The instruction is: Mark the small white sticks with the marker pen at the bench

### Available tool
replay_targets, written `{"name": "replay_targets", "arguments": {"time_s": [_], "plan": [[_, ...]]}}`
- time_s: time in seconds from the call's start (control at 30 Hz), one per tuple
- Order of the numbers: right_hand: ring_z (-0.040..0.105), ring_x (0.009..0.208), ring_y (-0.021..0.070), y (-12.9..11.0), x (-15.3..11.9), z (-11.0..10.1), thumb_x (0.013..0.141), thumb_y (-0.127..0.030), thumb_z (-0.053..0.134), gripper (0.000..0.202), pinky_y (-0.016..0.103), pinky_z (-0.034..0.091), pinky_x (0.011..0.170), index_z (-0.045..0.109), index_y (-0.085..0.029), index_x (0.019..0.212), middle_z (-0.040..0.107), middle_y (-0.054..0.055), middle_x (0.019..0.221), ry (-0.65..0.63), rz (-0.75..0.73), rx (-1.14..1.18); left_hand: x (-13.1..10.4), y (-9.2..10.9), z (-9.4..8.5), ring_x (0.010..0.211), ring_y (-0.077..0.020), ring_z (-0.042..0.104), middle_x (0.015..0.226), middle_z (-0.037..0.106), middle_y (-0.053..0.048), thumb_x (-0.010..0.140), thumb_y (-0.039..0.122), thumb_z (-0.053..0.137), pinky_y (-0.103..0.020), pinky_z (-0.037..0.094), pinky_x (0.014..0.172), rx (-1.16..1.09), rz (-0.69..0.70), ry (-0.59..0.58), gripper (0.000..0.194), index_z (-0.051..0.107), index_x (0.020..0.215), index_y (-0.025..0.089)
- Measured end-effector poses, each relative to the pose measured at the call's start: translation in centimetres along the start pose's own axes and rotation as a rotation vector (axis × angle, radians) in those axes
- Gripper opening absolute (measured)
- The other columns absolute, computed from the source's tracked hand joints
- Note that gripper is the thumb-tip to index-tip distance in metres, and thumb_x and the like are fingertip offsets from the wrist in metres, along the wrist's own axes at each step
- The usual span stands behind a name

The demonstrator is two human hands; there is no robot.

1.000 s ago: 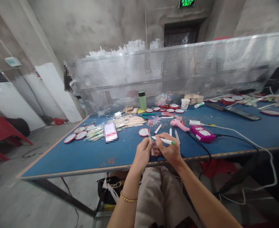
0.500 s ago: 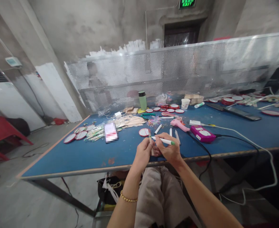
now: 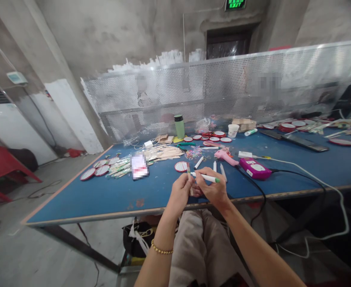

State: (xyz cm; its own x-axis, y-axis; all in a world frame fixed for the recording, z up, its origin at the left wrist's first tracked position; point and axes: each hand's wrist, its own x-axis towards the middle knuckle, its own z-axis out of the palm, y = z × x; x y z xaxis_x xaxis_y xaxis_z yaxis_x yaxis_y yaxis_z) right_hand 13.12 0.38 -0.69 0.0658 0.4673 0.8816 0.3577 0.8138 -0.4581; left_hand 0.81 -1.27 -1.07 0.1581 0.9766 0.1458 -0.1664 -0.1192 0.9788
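Near the table's front edge, my left hand (image 3: 181,192) is closed on a thin wooden stick (image 3: 189,169), which stands nearly upright with red and green colouring at its upper part. My right hand (image 3: 214,190) grips a white marker with a green end (image 3: 208,177); its tip points left and is at the stick. Just behind the stick lies a round white disc with a red rim (image 3: 180,166). A dark-tipped white marker (image 3: 198,162) lies beyond my hands, and two more white pens (image 3: 223,172) rest to their right.
A pink glue gun (image 3: 227,157) and a purple box (image 3: 255,168) with cables lie right. Left are a pile of wooden sticks (image 3: 163,152) and several discs (image 3: 87,174). A green bottle (image 3: 179,127) and paper cup (image 3: 233,130) stand at the back, before a perforated metal screen (image 3: 163,91).
My hands, the stick and the marker look almost unmoved. Behind the perforated screen, a blurred person has shifted to the right.
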Motion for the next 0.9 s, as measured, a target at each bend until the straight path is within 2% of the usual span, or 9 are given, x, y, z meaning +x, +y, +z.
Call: {"name": "replay_targets", "arguments": {"time_s": [0.27, 0.43, 0.9], "plan": [[0.058, 0.055, 0.0122, 0.17, -0.14, -0.04, 0.086, -0.02, 0.054, 0.019, 0.024, 0.048, 0.056, 0.063, -0.019, 0.07, 0.064, 0.0, 0.063, -0.011, 0.047, 0.007, 0.09, -0.28, -0.2, 0.054, -0.0153, 0.064, 0.063, 0.065, 0.002, 0.076, 0.053, 0.065, -0.029, 0.054, 0.058, 0.007, -0.004, -0.009, 0.037, 0.053, 0.083, 0.019], [0.058, 0.053, 0.0114, -0.09, -0.1, -0.13, 0.086, -0.019, 0.055, 0.018, 0.023, 0.048, 0.055, 0.064, -0.019, 0.072, 0.064, 0.0, 0.062, 0.022, 0.033, 0.009, -0.02, 0.02, -0.02, 0.054, -0.016, 0.064, 0.062, 0.063, 0.003, 0.075, 0.054, 0.066, -0.029, 0.054, 0.057, 0.007, -0.006, 0.004, 0.038, 0.053, 0.083, 0.018], [0.058, 0.053, 0.0109, -0.34, 0.14, -0.14, 0.086, -0.018, 0.055, 0.018, 0.022, 0.047, 0.052, 0.065, -0.019, 0.07, 0.064, 0.0, 0.062, -0.031, 0.008, 0.034, -0.12, 0.31, 0.32, 0.052, -0.0132, 0.059, 0.06, 0.059, 0.004, 0.074, 0.059, 0.064, -0.027, 0.052, 0.055, 0.063, 0.039, 0.02, 0.043, 0.052, 0.078, 0.019]]}}
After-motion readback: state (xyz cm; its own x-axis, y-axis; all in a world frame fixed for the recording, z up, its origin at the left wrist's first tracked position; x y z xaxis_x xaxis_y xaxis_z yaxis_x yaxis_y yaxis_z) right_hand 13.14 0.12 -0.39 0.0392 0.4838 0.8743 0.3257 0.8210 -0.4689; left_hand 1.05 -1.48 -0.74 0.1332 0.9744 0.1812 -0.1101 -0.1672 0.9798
